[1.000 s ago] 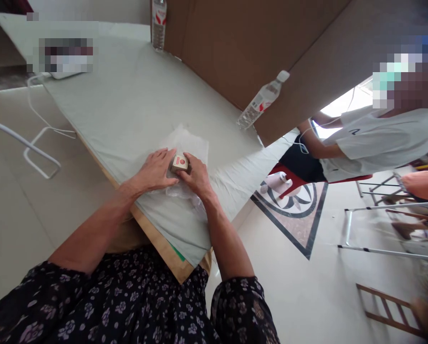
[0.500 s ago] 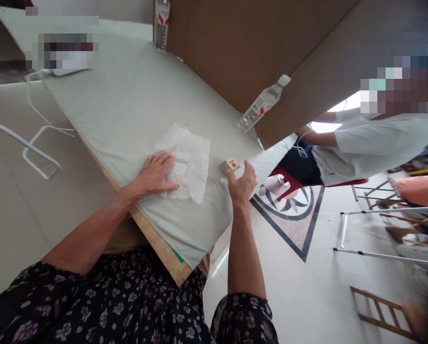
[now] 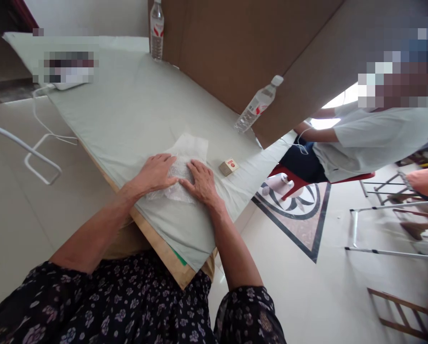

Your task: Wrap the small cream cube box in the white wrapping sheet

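Observation:
A sheet of bubble wrap (image 3: 180, 167), whitish and see-through, lies on the cloth-covered table. Flat on its left side rests my left hand (image 3: 158, 172), fingers stretched out. My right hand (image 3: 203, 180) lies on the sheet's right side, also with fingers extended, and the two thumbs nearly meet. Parts of the sheet are hidden beneath both hands. Just right of my right hand, apart from it, a small printed cardboard box (image 3: 229, 166) sits on the cloth.
Two water bottles, a near one (image 3: 259, 105) and a far one (image 3: 157, 33), stand against a brown cardboard panel (image 3: 228, 52). A white device (image 3: 74, 79) with a cable is at the far left. Beyond the panel, a person in a white shirt (image 3: 382, 138) sits on a red chair.
My right hand has moved left from beside the small box onto the bubble wrap. The box stays on the table. My left hand remains on the sheet.

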`<action>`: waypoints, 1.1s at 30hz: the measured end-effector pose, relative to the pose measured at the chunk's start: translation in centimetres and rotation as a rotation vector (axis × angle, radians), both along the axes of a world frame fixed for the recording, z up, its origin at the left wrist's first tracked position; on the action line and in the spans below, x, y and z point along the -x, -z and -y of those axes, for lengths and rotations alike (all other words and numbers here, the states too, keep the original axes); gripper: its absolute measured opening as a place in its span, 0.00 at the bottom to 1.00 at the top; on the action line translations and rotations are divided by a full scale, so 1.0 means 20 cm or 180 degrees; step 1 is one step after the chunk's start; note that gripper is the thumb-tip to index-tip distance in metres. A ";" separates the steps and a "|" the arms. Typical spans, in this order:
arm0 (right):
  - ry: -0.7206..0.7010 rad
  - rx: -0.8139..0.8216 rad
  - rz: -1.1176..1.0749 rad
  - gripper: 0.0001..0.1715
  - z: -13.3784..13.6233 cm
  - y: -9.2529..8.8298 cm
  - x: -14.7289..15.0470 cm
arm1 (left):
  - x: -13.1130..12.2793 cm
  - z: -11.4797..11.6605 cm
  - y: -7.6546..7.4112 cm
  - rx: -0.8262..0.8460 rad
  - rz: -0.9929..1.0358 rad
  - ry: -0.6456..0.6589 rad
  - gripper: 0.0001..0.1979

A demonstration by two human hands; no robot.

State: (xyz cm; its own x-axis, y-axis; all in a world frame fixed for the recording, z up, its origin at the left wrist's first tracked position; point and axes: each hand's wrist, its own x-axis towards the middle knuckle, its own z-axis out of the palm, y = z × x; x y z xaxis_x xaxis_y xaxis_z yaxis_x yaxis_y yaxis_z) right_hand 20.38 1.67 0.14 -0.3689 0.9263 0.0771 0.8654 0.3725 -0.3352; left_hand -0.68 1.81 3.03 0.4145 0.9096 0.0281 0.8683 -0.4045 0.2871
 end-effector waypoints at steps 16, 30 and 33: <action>-0.0054 -0.0085 -0.0359 0.36 0.00 0.04 -0.02 | 0.05 -0.03 0.04 -0.0301 0.0143 -0.0369 0.31; 0.1908 -0.1324 -0.1078 0.33 -0.04 0.02 -0.30 | 0.07 0.06 0.12 0.0150 0.0272 -0.0035 0.42; 0.2247 -0.0944 -0.1086 0.39 -0.08 0.06 -0.43 | 0.07 0.06 0.13 0.0127 0.0374 -0.0066 0.44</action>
State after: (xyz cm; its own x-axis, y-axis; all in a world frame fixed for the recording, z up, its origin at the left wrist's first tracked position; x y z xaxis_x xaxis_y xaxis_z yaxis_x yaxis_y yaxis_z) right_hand 28.94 3.34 -1.03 0.3778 0.8546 0.3562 0.7973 -0.1047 -0.5944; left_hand -2.03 0.65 0.46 0.3915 0.9194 0.0388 0.8358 -0.3729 0.4028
